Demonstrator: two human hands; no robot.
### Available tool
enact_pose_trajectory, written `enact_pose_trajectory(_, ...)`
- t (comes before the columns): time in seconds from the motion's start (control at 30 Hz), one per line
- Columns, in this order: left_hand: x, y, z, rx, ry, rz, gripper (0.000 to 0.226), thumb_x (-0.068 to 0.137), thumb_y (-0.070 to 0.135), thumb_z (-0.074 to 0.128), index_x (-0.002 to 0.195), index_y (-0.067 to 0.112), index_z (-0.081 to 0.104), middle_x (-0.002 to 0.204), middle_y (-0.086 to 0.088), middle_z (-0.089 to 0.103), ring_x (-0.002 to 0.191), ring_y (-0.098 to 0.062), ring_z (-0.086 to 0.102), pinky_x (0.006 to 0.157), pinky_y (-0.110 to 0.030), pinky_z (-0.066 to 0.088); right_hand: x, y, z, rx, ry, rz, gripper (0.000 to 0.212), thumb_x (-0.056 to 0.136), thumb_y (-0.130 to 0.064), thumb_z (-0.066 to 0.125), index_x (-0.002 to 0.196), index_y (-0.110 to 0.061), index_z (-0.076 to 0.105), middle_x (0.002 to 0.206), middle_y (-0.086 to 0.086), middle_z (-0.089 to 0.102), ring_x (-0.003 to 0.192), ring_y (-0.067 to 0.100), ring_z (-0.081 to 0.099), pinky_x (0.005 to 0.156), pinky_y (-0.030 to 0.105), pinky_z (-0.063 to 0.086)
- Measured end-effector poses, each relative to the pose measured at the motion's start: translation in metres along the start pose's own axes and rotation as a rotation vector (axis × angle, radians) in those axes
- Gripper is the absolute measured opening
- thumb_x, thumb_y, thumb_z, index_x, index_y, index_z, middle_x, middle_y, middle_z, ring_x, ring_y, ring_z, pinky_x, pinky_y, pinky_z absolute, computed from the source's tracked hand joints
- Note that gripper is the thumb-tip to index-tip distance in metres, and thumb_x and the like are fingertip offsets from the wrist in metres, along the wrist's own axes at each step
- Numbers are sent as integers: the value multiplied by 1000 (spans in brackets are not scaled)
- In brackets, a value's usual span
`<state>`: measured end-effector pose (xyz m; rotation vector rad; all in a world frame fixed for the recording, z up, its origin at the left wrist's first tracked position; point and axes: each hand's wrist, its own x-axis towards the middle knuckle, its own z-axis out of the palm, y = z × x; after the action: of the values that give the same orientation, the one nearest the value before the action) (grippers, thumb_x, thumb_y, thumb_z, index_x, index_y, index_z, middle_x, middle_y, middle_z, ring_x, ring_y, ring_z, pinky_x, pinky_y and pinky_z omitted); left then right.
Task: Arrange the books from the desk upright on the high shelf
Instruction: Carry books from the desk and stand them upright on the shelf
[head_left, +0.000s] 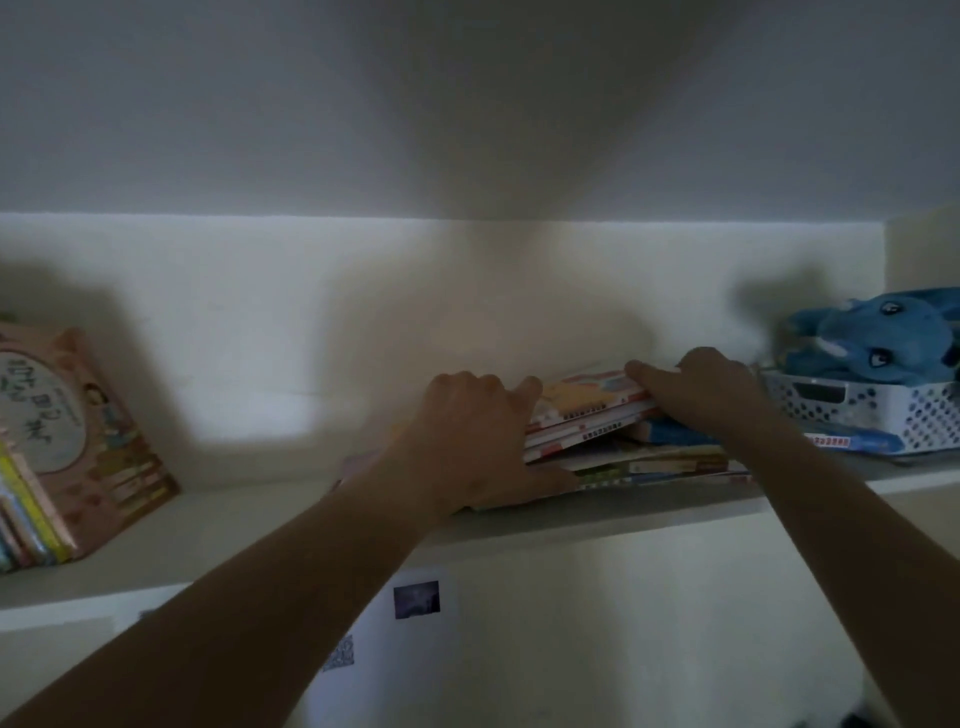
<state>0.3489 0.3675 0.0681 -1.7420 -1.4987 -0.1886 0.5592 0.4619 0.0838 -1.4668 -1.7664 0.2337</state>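
A messy pile of thin colourful picture books lies flat on the high white shelf, near the middle and a bit to the right. The top books tilt up at the back.

The left hand is at the left end of the pile. Its fingers curl over the top edge of the upper books, and its thumb lies low along the bottom of the pile. The right hand holds the right end of the upper books, its fingers curled over the top one.

At the far left of the shelf, a big pink book leans upright with a few thin books beside it. At the far right stands a white plastic basket with holes, and a blue soft toy lies in it. The basket sits close to the pile.
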Motion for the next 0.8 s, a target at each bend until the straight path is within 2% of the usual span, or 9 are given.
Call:
enact_pose_trajectory(0.1,-6,-2,3,56,-14,-6,96,81,94,28,149,26,32,105,-7,65,88,-29,61,71,-35,36,3,-6,10,81,0,-22,56,95,-57,58,83,-2,65,78,14,63,69,21,56,57,31,38)
enact_pose_trajectory(0.23,-26,-21,1,-15,25,-65,90,85,90,23,153,32,25,99,-6,68,73,-26,54,68,-34,36,-9,-36,19,382,-5,-25,46,86,-50,74,92,-4,69,85,12,73,77,25,70,64,32,58)
enact_pose_trajectory(0.33,-53,-48,7,5,140,-131,73,97,72,30,157,32,17,95,-8,70,72,-30,62,63,-32,36,-25,-77,33,672,-47,-101,35,86,-34,80,93,-2,67,84,14,76,73,24,76,70,39,65)
enact_pose_trajectory(0.4,-77,-67,12,38,209,-177,61,102,56,35,153,25,25,86,-6,70,59,-28,56,56,-30,37,-43,-115,42,876,-114,-174,39,86,-29,81,107,-2,60,99,16,74,82,24,77,76,40,64)
enact_pose_trajectory(0.47,-102,-92,12,-10,293,-289,50,101,47,42,141,16,38,71,-3,66,47,-27,53,48,-28,37,-70,-159,52,1070,-266,-258,45,87,-23,80,121,-10,53,104,7,72,87,20,76,77,36,64)
enact_pose_trajectory(0.53,-125,-120,7,-124,389,-397,49,101,49,35,134,13,37,67,1,60,45,-24,54,46,-25,34,-100,-197,67,1076,-459,-385,25,89,-19,77,103,-24,57,86,-11,73,79,5,74,68,22,61)
enact_pose_trajectory(0.63,-161,-151,-5,-194,457,-480,56,98,49,31,138,10,37,78,1,60,51,-25,60,48,-25,32,-138,-239,106,974,-751,-525,36,92,-13,72,91,-40,47,88,-22,64,66,-17,63,58,4,49)
enact_pose_trajectory(0.73,-191,-175,-12,-263,487,-530,59,96,54,36,140,14,36,86,-4,67,62,-32,69,53,-31,43,-162,-262,135,976,-916,-578,42,92,-5,68,99,-41,49,82,-22,73,70,-11,68,60,10,54)
enact_pose_trajectory(0.8,-203,-186,-12,-304,465,-571,57,101,54,42,144,19,28,89,-3,69,67,-31,71,58,-36,52,-168,-268,148,976,-954,-610,48,87,6,70,107,-35,52,85,-14,76,75,-7,70,61,10,53)
